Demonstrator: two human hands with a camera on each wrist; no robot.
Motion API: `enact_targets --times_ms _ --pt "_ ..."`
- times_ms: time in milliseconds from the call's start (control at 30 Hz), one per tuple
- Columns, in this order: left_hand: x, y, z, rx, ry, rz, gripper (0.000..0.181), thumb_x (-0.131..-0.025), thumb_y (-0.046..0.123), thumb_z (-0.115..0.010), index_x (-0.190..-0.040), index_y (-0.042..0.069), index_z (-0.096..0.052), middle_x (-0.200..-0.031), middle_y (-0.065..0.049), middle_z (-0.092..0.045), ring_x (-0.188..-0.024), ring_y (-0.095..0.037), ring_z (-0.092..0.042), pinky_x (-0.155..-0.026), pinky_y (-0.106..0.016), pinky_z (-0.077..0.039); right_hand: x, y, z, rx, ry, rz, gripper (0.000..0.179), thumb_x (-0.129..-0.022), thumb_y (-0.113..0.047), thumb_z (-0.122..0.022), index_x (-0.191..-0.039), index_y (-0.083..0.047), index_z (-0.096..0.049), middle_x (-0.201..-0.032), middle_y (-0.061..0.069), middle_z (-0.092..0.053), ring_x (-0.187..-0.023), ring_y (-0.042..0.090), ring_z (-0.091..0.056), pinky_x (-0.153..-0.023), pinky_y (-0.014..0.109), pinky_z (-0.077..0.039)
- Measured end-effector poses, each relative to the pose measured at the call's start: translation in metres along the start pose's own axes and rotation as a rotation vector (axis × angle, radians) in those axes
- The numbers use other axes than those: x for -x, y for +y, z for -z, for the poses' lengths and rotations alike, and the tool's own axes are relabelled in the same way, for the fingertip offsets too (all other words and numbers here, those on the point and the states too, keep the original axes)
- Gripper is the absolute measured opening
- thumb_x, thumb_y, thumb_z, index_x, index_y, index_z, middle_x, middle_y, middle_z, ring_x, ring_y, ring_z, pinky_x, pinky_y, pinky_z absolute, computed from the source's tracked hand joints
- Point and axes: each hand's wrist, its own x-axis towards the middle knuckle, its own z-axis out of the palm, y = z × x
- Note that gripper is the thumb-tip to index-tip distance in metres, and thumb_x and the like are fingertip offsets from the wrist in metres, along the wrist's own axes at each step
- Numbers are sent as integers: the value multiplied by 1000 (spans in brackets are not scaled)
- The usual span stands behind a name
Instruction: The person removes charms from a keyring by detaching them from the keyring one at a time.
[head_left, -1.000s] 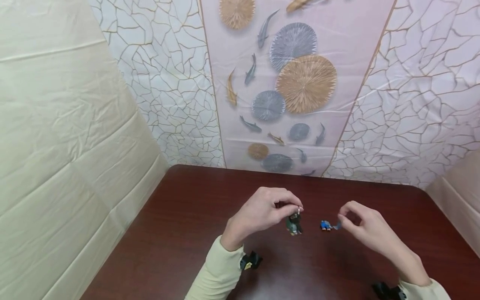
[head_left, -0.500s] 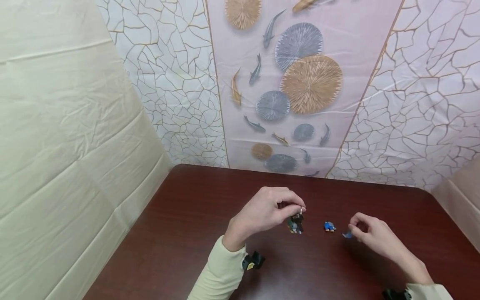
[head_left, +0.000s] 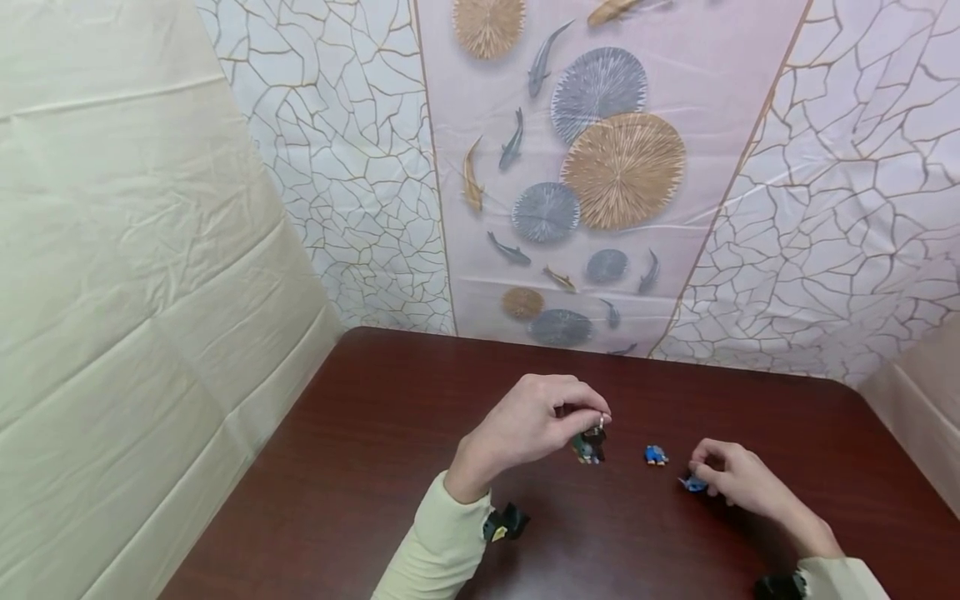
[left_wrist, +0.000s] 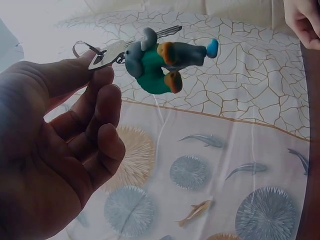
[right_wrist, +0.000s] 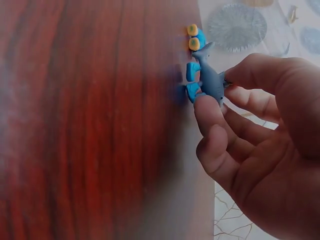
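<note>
A blue toy point(head_left: 656, 455) lies between the left grip point(head_left: 532, 425), pinching a key point(left_wrist: 108, 55), and nearer right grip point(head_left: 738, 477), pinching a gray toy point(right_wrist: 212, 82).

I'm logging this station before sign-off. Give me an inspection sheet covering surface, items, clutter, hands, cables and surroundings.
Surface: glossy, dark red-brown table.
Items: green-and-grey figurine attached to a key, held above the table; grey-and-blue shark figurine, low at the table, contact unclear; small blue figurine on the table between the hands.
Clutter: nothing seen.
Left hand: pinches the key.
Right hand: pinches the shark figurine.
Cables: nothing seen.
Surroundings: fish-print cloth behind, cream cloth at left.
</note>
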Motion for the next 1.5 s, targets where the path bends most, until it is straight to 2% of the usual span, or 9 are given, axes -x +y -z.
enact_targets --times_ms 300,533,800,900,1033,1233,1500 --pt "-2 2 -1 -6 7 -15 6 -91 16 -70 -94 18 -74 -88 9 -72 -76 5 -57 -69 -6 -42 -1 3 5 13 -21 -40 11 -97 -20 -59 -95 -9 -61 -65 4 -57 -55 14 -54 -46 32 -48" --pt "-4 2 -2 -32 -4 -31 6 -91 17 -69 -94 18 -74 -88 10 -72 -77 5 -58 -71 -6 -42 3 -7 22 58 -31 -48 12 -97 -18 -58 -97 -8 -63 -67 5 -58 -55 16 -55 -46 33 -48" --pt "-5 2 -3 -33 -10 -33 7 -92 17 -68 -94 18 -74 -88 10 -71 -76 5 -57 -69 -7 -42 9 -30 41 103 -20 -8 16 -97 -21 -58 -101 -6 -62 -71 4 -58 -58 14 -55 -47 31 -47" --pt "-5 1 -5 -29 -15 -31 7 -92 16 -68 -94 19 -74 -88 10 -71 -76 4 -56 -69 -6 -41 12 -38 42 84 -33 2 18 -98 -23 -58 -101 -7 -62 -73 4 -59 -58 14 -55 -48 30 -47" --pt "-5 1 -7 -39 -20 -33 7 -92 15 -68 -94 19 -74 -88 10 -71 -76 4 -56 -69 -6 -41 14 -51 42 43 -42 58 20 -99 -26 -57 -101 -7 -61 -69 4 -60 -53 11 -54 -47 29 -46" --pt "-4 1 -6 -53 -14 -37 8 -92 15 -68 -93 18 -75 -87 10 -71 -75 4 -56 -69 -6 -41 12 -82 44 32 -13 131 20 -100 -30 -56 -101 -11 -61 -68 6 -62 -53 10 -54 -49 29 -47" --pt "-1 1 -6 0 -36 8 9 -93 16 -67 -95 18 -75 -89 10 -71 -75 5 -54 -66 -7 -42 7 -114 39 10 -6 172 18 -99 -31 -57 -100 -13 -62 -70 1 -61 -55 10 -56 -47 30 -47"
